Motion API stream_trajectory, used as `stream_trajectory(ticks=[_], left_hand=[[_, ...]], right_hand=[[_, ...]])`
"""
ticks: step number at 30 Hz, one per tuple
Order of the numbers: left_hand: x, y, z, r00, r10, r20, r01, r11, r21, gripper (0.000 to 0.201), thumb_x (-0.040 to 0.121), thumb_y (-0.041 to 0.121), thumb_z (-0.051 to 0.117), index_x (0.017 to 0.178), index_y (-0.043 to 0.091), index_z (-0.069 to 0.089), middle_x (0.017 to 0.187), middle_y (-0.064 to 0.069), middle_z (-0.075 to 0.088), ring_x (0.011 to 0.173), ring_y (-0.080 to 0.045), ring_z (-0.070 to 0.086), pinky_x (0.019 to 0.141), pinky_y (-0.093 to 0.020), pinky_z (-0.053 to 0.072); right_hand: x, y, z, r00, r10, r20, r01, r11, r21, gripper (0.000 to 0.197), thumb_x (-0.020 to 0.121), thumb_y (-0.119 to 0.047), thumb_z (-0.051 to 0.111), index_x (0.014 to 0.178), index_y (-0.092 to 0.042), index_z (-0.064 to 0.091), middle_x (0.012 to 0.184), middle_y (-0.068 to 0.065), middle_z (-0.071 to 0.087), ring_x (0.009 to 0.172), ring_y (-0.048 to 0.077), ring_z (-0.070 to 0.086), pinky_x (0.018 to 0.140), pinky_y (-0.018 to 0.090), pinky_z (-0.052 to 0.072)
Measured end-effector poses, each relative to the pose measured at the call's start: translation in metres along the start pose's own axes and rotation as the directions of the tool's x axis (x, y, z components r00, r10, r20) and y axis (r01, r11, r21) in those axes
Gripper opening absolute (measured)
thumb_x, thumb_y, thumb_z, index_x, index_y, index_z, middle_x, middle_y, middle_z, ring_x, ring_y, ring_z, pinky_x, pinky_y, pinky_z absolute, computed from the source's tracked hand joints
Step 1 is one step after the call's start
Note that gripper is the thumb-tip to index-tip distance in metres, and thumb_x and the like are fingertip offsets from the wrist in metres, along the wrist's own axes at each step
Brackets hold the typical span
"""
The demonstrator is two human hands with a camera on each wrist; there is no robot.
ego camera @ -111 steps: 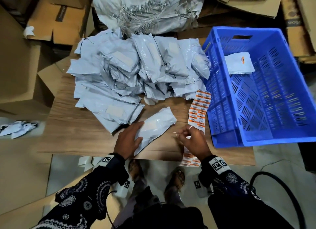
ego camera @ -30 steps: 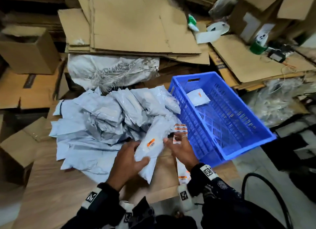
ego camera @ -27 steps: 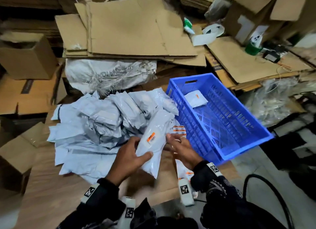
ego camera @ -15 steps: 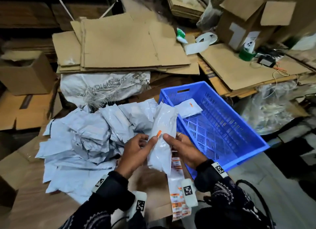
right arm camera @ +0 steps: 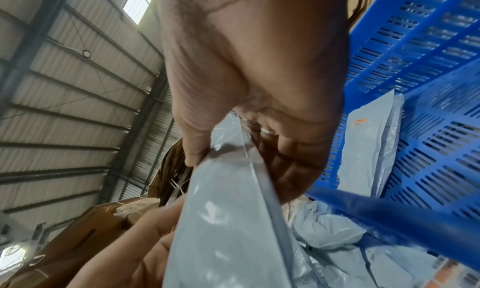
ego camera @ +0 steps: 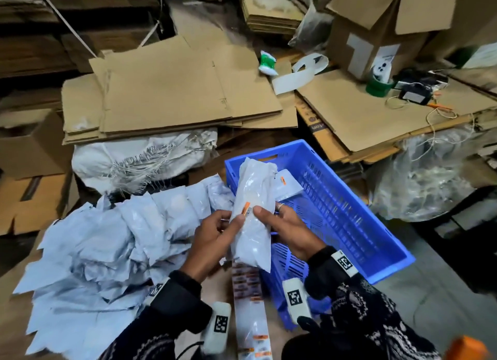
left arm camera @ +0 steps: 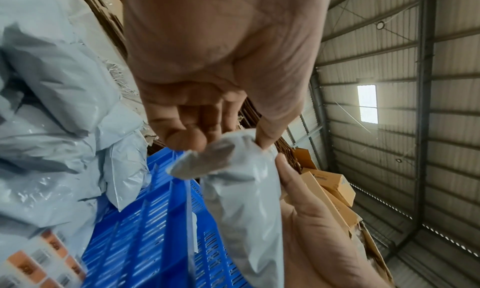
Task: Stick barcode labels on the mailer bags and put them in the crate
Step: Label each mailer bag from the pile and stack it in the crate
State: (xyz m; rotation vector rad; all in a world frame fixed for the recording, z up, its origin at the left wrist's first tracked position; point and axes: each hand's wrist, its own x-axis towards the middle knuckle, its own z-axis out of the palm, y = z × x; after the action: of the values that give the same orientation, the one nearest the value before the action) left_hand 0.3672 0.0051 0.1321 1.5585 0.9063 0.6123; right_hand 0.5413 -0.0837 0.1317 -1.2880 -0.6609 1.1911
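Both hands hold one grey mailer bag (ego camera: 252,214) upright in the air, by the near left corner of the blue crate (ego camera: 347,211). An orange barcode label (ego camera: 247,208) sits on its front between my two thumbs. My left hand (ego camera: 215,236) pinches the bag's left edge (left arm camera: 228,181). My right hand (ego camera: 285,227) grips its right side, thumb on the front, fingers behind (right arm camera: 226,210). One labelled bag (ego camera: 286,188) lies inside the crate. The label strip (ego camera: 248,303) lies on the wooden table below my hands. A heap of unlabelled bags (ego camera: 107,252) fills the left.
Flattened cardboard sheets (ego camera: 172,90) and a white woven sack (ego camera: 139,160) lie behind the heap. Open cartons (ego camera: 376,28), a green tape roll (ego camera: 377,86) and clear plastic wrap (ego camera: 425,176) crowd the right. Grey floor (ego camera: 443,300) shows right of the crate.
The bag went from lying on the table to being lifted upright in both hands, now with an orange label on it. It has risen toward the crate's near corner.
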Motion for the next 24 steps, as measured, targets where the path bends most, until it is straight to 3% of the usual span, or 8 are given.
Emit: stream_trajectory(ticks=[3, 6, 11, 14, 18, 20, 22, 24], left_hand=[[0.010, 0.003, 0.012, 1.000, 0.003, 0.023, -0.003, 1.000, 0.019, 0.015, 0.099, 0.025, 0.060, 0.107, 0.022, 0.073, 0.093, 0.002, 0.076, 0.071, -0.017, 0.068, 0.056, -0.035, 0.051], [0.015, 0.001, 0.016, 1.000, -0.025, -0.014, 0.025, 0.999, 0.039, 0.017, 0.098, 0.032, 0.061, 0.109, 0.027, 0.073, 0.099, 0.004, 0.076, 0.080, -0.026, 0.071, 0.053, -0.037, 0.053], [0.012, -0.006, 0.018, 0.993, -0.052, -0.108, 0.058, 0.997, 0.055, 0.013, 0.100, 0.028, 0.062, 0.108, 0.024, 0.072, 0.101, 0.006, 0.076, 0.087, -0.017, 0.074, 0.058, -0.037, 0.054], [0.000, -0.017, 0.008, 0.987, -0.064, -0.147, 0.072, 0.996, 0.051, 0.013, 0.099, 0.022, 0.062, 0.107, 0.020, 0.073, 0.100, 0.002, 0.076, 0.085, -0.019, 0.075, 0.062, -0.027, 0.055], [-0.025, -0.042, -0.008, 0.974, -0.122, -0.191, 0.143, 0.985, 0.096, 0.013, 0.097, 0.017, 0.064, 0.106, 0.021, 0.073, 0.095, 0.000, 0.078, 0.085, -0.020, 0.074, 0.055, -0.031, 0.054], [-0.038, -0.052, -0.017, 0.959, -0.165, -0.230, 0.187, 0.979, 0.075, 0.011, 0.096, 0.020, 0.067, 0.105, 0.017, 0.073, 0.093, 0.000, 0.078, 0.082, -0.024, 0.075, 0.055, -0.034, 0.053], [-0.050, -0.059, -0.025, 0.941, -0.210, -0.267, 0.232, 0.971, 0.053, 0.015, 0.095, 0.024, 0.067, 0.106, 0.015, 0.073, 0.093, -0.002, 0.079, 0.080, -0.024, 0.075, 0.057, -0.035, 0.052], [-0.061, -0.063, -0.030, 0.918, -0.257, -0.301, 0.280, 0.959, 0.036, 0.015, 0.096, 0.016, 0.062, 0.106, 0.015, 0.073, 0.093, -0.002, 0.079, 0.080, -0.022, 0.075, 0.059, -0.035, 0.052]], right_hand=[[0.010, -0.001, -0.021, 0.999, 0.011, -0.031, -0.010, 0.999, 0.033, 0.038, 0.094, -0.036, 0.069, 0.125, -0.015, 0.064, 0.116, 0.007, 0.075, 0.107, 0.024, 0.072, 0.082, 0.038, 0.058], [0.020, -0.001, -0.037, 0.999, 0.027, -0.043, -0.025, 0.999, 0.045, 0.036, 0.096, -0.033, 0.067, 0.126, -0.015, 0.064, 0.116, 0.005, 0.075, 0.108, 0.023, 0.071, 0.077, 0.032, 0.058], [0.058, 0.002, -0.066, 0.980, 0.082, -0.180, -0.057, 0.988, 0.143, 0.041, 0.092, -0.033, 0.073, 0.125, -0.011, 0.062, 0.118, 0.006, 0.074, 0.108, 0.022, 0.072, 0.082, 0.041, 0.061], [0.090, 0.015, -0.090, 0.942, 0.139, -0.306, -0.077, 0.976, 0.205, 0.042, 0.090, -0.034, 0.075, 0.124, -0.012, 0.064, 0.116, 0.006, 0.075, 0.104, 0.023, 0.072, 0.072, 0.035, 0.060], [0.130, 0.054, -0.118, 0.866, 0.280, -0.415, -0.197, 0.953, 0.230, 0.042, 0.089, -0.037, 0.076, 0.122, -0.013, 0.067, 0.116, 0.008, 0.074, 0.105, 0.028, 0.070, 0.079, 0.045, 0.057], [0.145, 0.078, -0.127, 0.821, 0.355, -0.447, -0.251, 0.928, 0.277, 0.046, 0.087, -0.038, 0.078, 0.122, -0.010, 0.066, 0.115, 0.010, 0.073, 0.099, 0.029, 0.070, 0.065, 0.037, 0.059], [0.160, 0.099, -0.132, 0.782, 0.419, -0.461, -0.300, 0.902, 0.311, 0.050, 0.086, -0.039, 0.079, 0.121, -0.007, 0.064, 0.107, 0.013, 0.071, 0.080, 0.026, 0.066, 0.049, 0.028, 0.054], [0.170, 0.116, -0.133, 0.748, 0.478, -0.460, -0.334, 0.871, 0.361, 0.044, 0.088, -0.037, 0.077, 0.118, -0.009, 0.062, 0.094, 0.013, 0.069, 0.063, 0.020, 0.062, 0.042, 0.025, 0.051]])
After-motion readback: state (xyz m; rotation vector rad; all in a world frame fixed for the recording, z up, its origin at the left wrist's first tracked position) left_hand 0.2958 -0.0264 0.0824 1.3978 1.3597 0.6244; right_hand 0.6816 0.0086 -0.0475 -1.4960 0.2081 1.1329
